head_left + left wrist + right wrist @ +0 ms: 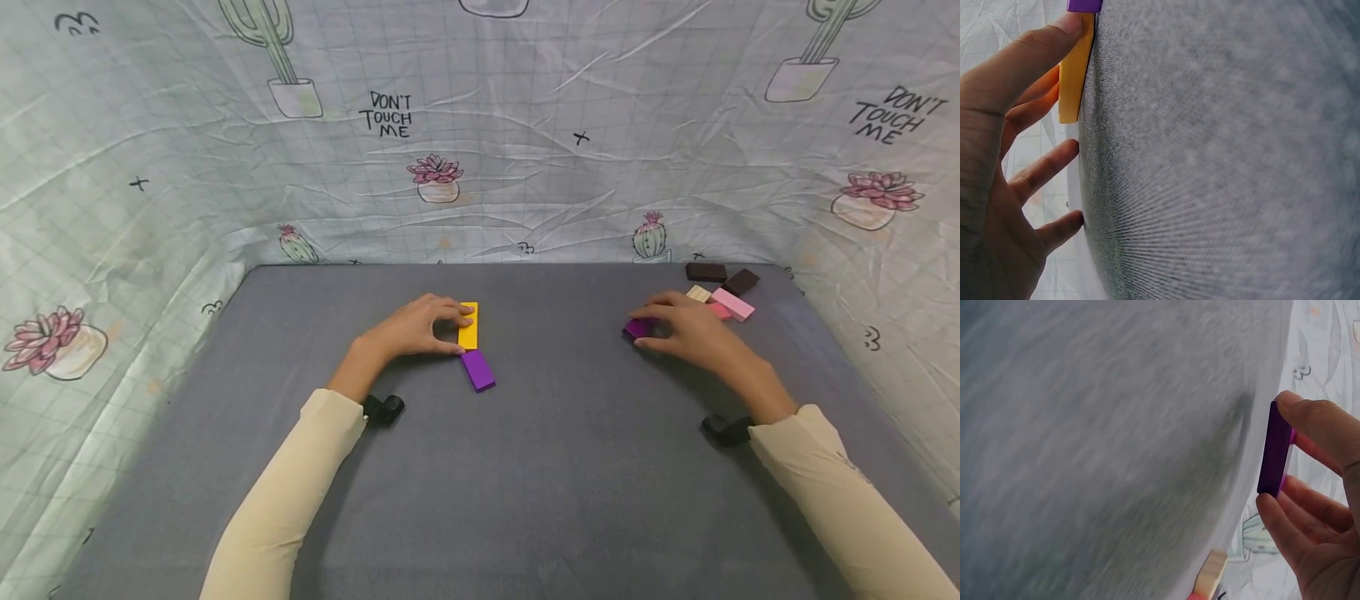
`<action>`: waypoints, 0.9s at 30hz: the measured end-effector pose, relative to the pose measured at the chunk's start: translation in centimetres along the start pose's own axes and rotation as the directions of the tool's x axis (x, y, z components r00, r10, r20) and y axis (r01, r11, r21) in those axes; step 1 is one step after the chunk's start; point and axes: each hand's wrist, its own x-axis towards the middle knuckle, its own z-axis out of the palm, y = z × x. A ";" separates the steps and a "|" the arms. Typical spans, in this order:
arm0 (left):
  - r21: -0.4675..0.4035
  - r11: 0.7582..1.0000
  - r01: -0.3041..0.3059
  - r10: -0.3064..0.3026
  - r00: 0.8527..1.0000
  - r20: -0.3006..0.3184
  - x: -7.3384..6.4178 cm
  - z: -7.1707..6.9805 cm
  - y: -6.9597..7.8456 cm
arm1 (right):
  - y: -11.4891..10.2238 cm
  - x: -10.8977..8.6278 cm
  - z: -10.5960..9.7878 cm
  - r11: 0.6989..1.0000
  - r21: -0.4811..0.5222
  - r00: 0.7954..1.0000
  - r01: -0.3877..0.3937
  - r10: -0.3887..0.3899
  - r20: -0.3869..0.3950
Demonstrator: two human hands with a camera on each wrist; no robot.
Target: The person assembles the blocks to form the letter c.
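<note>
Currently, the left hand (417, 327) grips a yellow block (468, 337), the right hand (684, 330) a purple block (1274, 450).

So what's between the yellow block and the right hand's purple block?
Bare gray tabletop separates the yellow block from the held purple block in the head view.

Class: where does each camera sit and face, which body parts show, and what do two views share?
Head: on the head, facing forward and down over the grey textured tabletop; left hand, right hand and both cream sleeves show.
Left wrist: on that wrist; faces a yellow rectangular block; left hand shows.
Right wrist: on that wrist; faces a held purple rectangular block; right hand shows.
Shared: head and left wrist both show the yellow rectangular block.
</note>
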 end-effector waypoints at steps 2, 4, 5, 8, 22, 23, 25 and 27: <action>-0.003 1.000 0.001 -0.001 1.000 0.001 0.0 0.0 0.1 | -0.3 0.4 0.1 1.000 0.003 1.000 0.012 -0.012 -0.006; -0.007 1.000 0.001 -0.001 1.000 0.003 -0.1 0.0 0.1 | -0.6 0.8 0.2 1.000 0.013 1.000 0.018 -0.018 -0.004; -0.008 1.000 0.002 -0.001 1.000 0.004 -0.1 0.0 0.1 | -0.7 1.0 0.3 1.000 0.021 1.000 0.021 -0.021 -0.002; -0.011 1.000 -0.001 0.001 1.000 0.003 -0.1 -0.1 0.2 | -1.3 1.6 0.3 0.999 0.036 1.000 0.020 -0.021 0.010; 0.004 1.000 0.001 -0.001 1.000 -0.001 -0.2 0.0 0.0 | -3.6 5.1 1.5 0.995 0.052 0.997 0.080 -0.079 -0.012; 0.010 1.000 0.003 -0.003 1.000 0.000 -0.2 0.0 0.0 | -3.9 5.3 1.6 0.995 0.058 0.997 0.076 -0.076 -0.007; 0.020 1.000 0.002 -0.002 1.000 0.000 -0.2 0.0 0.0 | -4.3 5.7 1.6 0.995 0.071 0.998 0.065 -0.066 0.004; 0.030 1.000 -0.001 0.001 1.000 0.000 -0.1 0.0 0.0 | -4.6 6.2 1.7 0.995 0.079 0.998 0.054 -0.055 0.014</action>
